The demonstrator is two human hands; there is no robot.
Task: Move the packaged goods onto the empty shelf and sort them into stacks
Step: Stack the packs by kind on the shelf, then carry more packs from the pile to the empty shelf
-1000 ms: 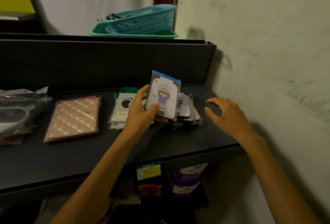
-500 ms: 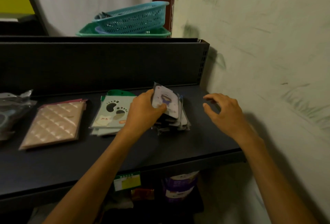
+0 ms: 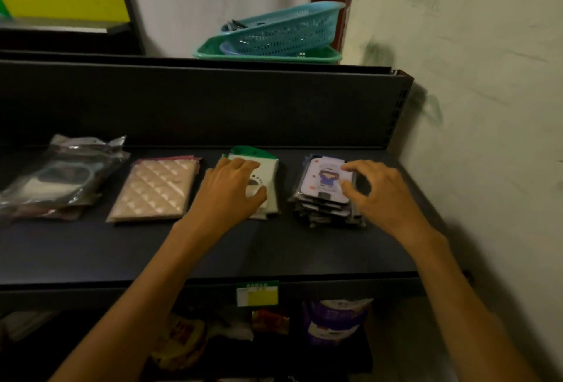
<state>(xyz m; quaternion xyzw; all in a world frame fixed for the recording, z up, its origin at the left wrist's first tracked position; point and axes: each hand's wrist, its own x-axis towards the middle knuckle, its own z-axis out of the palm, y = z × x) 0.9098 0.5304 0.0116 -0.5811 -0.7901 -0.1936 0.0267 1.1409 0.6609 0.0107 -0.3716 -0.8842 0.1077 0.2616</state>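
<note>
Shelf material: dark matte metal shelf (image 3: 91, 253), on which four stacks are laid in a row from its left edge toward its right end by the wall.
Stacks: clear crinkled plastic pouches (image 3: 58, 177) nearest the left edge; a quilted beige flat pack (image 3: 155, 189) just beside them; a stack of white paw-print cards with a green header (image 3: 268, 168); a stack of glossy cartoon-figure card packets (image 3: 323, 186) nearest the right end.
Left hand: the left hand (image 3: 228, 192) is laid on the paw-print stack with fingers spread and relaxed; nothing is gripped.
Right hand: the right hand (image 3: 380, 192) is set at the right edge of the cartoon stack, fingers curled, and the top packet appears to be pinched between thumb and fingertips.
Handling: the packets are judged light, thin and fairly stiff, with slick film that lets them slide and fan out; hold is best taken at the long edges, and the stack squared from both sides.
Hidden: the count in each stack cannot be told; much of the paw-print stack is covered by the left hand; goods below the shelf are dim and unclear.
</note>
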